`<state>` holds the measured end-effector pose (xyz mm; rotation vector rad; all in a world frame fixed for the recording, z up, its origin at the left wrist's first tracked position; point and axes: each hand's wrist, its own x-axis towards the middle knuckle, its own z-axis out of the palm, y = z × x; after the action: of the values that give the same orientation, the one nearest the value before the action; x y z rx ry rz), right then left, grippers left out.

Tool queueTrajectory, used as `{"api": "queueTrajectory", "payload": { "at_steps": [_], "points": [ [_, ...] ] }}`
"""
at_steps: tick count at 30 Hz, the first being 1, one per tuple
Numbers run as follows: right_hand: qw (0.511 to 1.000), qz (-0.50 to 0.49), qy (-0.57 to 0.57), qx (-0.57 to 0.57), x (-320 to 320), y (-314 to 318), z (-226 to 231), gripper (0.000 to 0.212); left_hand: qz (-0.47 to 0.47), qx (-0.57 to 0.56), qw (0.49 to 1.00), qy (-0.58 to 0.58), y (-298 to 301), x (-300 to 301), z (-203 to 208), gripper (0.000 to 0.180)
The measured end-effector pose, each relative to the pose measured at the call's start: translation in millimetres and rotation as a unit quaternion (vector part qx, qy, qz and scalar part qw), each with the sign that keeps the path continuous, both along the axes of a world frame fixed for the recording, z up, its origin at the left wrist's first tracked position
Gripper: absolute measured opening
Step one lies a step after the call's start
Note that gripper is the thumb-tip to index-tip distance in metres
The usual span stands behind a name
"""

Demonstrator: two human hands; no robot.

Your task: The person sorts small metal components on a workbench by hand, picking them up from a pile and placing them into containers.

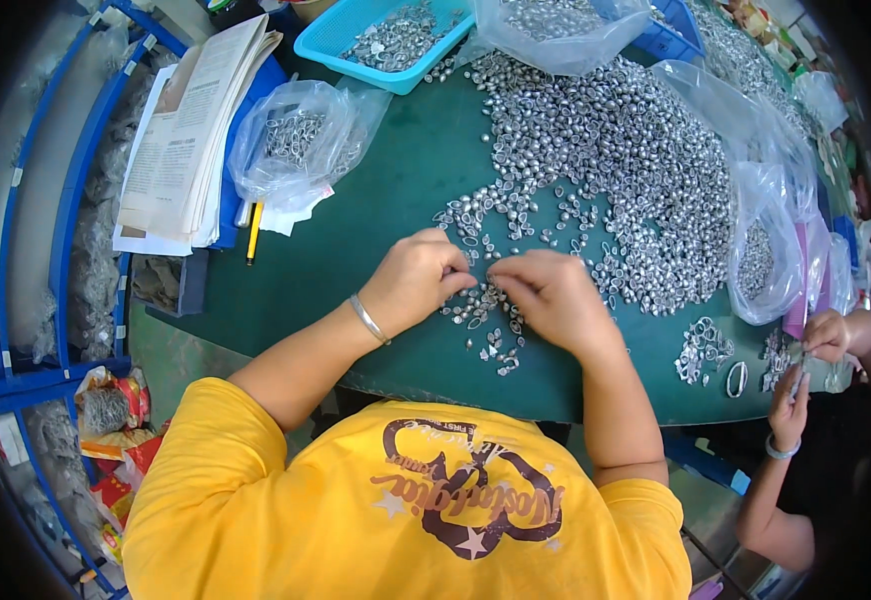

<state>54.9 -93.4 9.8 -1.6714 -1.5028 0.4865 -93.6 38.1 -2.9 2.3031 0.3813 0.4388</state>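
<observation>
My left hand (418,276), a silver bangle on its wrist, is closed in a pinch over small silvery metal pieces (480,302) on the green table. Facing it from the right, my right hand (554,300) pinches too, thumb and forefinger together. Anything between the fingertips of either hand is too small to make out. The loose pieces between and below my hands look like little domes and open oval rings. Just beyond my fingers spreads a big heap of similar pieces (606,150).
Clear bags of metal parts (291,135) lie left and right on the green table (376,190). A light-blue basket (331,50) stands at the back, papers (181,140) and a yellow pencil (254,232) at left. On the right, another person's hands (806,365) work near small piles.
</observation>
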Motion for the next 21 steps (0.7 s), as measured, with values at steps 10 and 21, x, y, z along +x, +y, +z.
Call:
{"api": "queueTrajectory", "payload": {
  "at_steps": [10,21],
  "points": [
    [0.99,-0.046,-0.116,-0.065,-9,1,-20,0.011,0.017,0.045,0.999,-0.011,-7,5,5,0.01],
    [0.882,-0.065,0.463,-0.063,-3,-2,-11,0.015,0.074,-0.527,0.846,0.024,-11,1,13,0.003]
  ]
}}
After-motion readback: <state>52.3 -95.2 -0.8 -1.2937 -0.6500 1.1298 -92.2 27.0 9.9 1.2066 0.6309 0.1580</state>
